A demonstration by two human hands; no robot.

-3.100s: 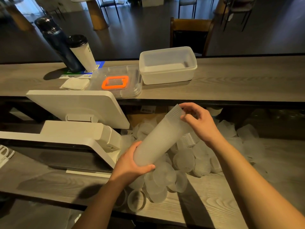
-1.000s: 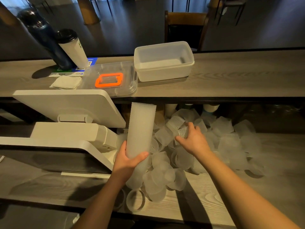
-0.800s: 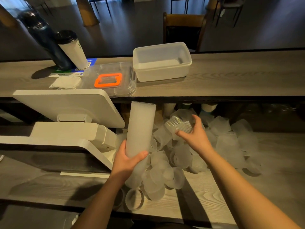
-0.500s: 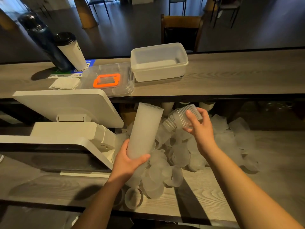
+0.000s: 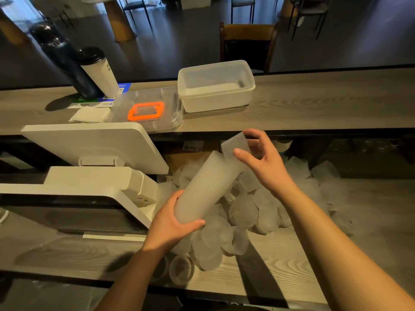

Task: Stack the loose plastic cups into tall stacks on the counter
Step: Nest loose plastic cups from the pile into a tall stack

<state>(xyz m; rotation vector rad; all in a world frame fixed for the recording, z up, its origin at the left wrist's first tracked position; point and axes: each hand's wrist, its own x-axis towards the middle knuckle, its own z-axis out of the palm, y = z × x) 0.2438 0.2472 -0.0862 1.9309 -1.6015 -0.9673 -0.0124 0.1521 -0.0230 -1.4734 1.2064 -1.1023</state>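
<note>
My left hand (image 5: pixel 171 227) grips the bottom of a tall stack of frosted plastic cups (image 5: pixel 202 189), tilted with its open end up and to the right. My right hand (image 5: pixel 265 162) pinches a small ribbed bundle of cups (image 5: pixel 234 145) by thumb and fingers, its base entering the stack's open mouth. Below both hands lies a heap of loose translucent cups (image 5: pixel 247 212) on the lower wooden counter (image 5: pixel 280 272), spreading right toward the back.
A white point-of-sale terminal (image 5: pixel 94 153) stands at the left. On the upper shelf (image 5: pixel 325 104) sit a white plastic tub (image 5: pixel 215 86), a clear lid with an orange handle (image 5: pixel 146 111), folded napkins, a white tumbler (image 5: pixel 98 72) and a dark bottle (image 5: pixel 60 57).
My right hand picked a ribbed bundle of cups from the heap, lifted it and brought it to the stack's mouth. My left hand tilted the stack from upright toward the right.
</note>
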